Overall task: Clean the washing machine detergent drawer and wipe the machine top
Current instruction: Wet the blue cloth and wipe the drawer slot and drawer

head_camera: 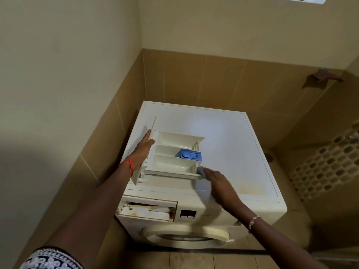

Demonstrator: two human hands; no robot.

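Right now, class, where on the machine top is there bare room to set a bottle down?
Free: the right half of the machine top, from drawer to right edge; the strip behind the drawer; the stained front-right patch. Crowded: the left, where the drawer lies, left hand holding its panel, right hand holding a cloth at its corner.

This is a home laundry corner, a small tiled wash nook. A white front-loading washing machine (233, 144) stands pushed into the corner, its round door (186, 236) facing out. Tan wall tiles (194, 78) run halfway up, with cream painted wall (68, 55) above. The floor (194, 261) is tiled too, and a perforated block screen (322, 171) closes the right side.
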